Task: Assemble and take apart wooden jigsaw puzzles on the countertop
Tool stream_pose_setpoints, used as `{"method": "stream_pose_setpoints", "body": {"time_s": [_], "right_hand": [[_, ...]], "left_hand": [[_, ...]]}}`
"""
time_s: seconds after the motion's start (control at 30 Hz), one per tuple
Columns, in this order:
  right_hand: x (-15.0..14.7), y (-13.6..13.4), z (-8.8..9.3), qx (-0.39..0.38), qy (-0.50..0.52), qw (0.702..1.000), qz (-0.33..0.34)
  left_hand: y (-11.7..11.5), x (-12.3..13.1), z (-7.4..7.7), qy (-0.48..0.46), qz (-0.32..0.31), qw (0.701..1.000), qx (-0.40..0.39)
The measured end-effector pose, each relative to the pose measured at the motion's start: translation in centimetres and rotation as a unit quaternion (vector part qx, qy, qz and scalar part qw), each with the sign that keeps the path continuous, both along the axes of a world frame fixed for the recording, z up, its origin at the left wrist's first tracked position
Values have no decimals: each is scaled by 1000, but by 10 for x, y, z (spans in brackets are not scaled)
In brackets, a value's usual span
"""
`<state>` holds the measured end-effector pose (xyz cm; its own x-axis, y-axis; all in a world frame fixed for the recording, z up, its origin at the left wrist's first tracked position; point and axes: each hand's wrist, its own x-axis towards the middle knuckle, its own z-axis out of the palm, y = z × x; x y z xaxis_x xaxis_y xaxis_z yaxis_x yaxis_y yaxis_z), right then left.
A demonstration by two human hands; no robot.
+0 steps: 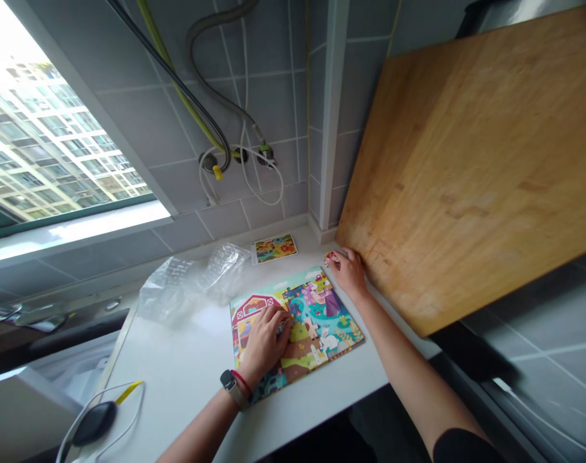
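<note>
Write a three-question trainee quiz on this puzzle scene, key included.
1. True or false: the left hand rests on the puzzle.
2. Which large thing stands right beside the right hand? A. wooden board B. metal tray C. mirror
3. Fill the gap: the watch sits on the ___ wrist.
Key: 1 true; 2 A; 3 left.

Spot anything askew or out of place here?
The large wooden board stands tilted on edge beside the right hand. Crumpled plastic wrap lies loose behind the puzzle.
</note>
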<state>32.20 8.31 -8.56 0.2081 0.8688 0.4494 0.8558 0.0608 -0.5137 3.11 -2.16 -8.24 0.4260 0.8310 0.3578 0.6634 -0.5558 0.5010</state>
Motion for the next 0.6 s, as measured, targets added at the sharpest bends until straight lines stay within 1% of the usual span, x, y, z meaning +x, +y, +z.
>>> {"method": "stream_pose_setpoints", "body": {"time_s": [0.07,0.13,0.2,0.27,0.3,0.37,0.47,0.53,0.6], "right_hand": [[-4,-2,1,34,6,999,11],[-9,-4,2,33,15,997,75],[-14,-8,2,-23,16,987,156],[-17,-11,1,-88,12,974,208],[-18,-13,0,-107,11,970,219],[-18,-15,-1,-123,9,966,227],[-18,-17,-3,-131,13,964,230],[-20,-18,-3,-132,23,964,231],[-23,-20,-1,-125,27,966,227]], "left_hand": [[0,-1,1,-7,-15,1000,-8],[0,-3,2,-25,-31,999,-21],[0,-5,1,-43,-36,998,-32],[-1,-6,-1,-48,-30,998,-35],[-2,-7,-2,-47,-29,998,-35],[-3,-6,-1,-38,-32,998,-33],[0,-2,7,-11,-51,998,-32],[10,3,13,17,-61,998,-30],[27,11,17,41,-57,997,-25]]}}
